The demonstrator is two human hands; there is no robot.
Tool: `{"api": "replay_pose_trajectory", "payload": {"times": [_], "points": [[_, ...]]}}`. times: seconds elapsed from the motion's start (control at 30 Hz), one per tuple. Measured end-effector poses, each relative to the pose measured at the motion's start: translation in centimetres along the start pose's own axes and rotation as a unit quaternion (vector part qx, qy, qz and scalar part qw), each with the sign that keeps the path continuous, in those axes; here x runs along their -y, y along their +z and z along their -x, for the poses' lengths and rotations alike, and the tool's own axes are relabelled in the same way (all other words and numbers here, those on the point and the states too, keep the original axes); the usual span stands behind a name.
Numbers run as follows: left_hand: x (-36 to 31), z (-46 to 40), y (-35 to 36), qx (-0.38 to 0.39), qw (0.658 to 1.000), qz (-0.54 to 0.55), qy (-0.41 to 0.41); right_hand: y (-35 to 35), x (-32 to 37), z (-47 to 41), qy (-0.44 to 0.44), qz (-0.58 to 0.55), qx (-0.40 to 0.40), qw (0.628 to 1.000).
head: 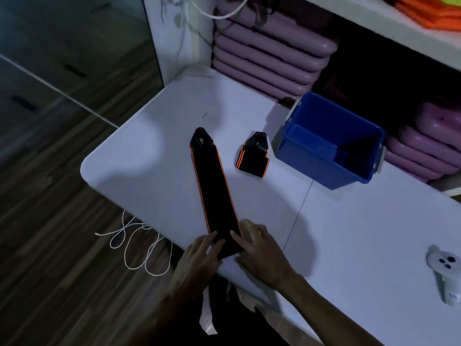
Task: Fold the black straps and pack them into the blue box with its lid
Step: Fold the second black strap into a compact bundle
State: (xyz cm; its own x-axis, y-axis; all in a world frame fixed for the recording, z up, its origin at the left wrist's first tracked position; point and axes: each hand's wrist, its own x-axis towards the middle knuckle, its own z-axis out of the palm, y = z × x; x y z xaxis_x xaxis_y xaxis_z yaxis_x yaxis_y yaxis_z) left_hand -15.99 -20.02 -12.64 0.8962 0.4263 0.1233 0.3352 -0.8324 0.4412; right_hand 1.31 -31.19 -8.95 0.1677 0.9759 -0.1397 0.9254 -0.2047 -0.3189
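Down at lower centre, both hands press straight fingers on the near end of the long black orange-edged strap [214, 191], left hand [199, 258] and right hand [259, 253] equally close; it runs away toward upper left, so the fold likely goes forward.

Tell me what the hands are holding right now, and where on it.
Both hands, left and right, have their grip on the near end of the long unfolded black strap, fingers lying across it against the table.
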Motion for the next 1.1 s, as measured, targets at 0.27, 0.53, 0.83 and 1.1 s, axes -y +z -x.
{"api": "replay_pose_trajectory", "payload": {"times": [0.27,0.53,0.83,1.1], "points": [[-2.1,-0.9,-0.6,0.012,0.993,-0.106,-0.052,2.0,-1.9,-1.0,-0.146,0.074,-0.093,0.982],[-3.2,-1.9,-2.4,-0.021,0.992,0.013,-0.120,0.6,-1.8,-2.0,-0.129,-0.053,-0.075,0.987],[-2.8,-3.5,-2.4,-0.047,0.945,0.156,-0.283,-0.6,-0.4,-3.4,0.030,-0.285,-0.054,0.957],[-4.1,-4.3,-1.5,-0.085,0.951,0.048,-0.293,0.1,0.4,-3.3,0.070,-0.184,-0.135,0.971]]}}
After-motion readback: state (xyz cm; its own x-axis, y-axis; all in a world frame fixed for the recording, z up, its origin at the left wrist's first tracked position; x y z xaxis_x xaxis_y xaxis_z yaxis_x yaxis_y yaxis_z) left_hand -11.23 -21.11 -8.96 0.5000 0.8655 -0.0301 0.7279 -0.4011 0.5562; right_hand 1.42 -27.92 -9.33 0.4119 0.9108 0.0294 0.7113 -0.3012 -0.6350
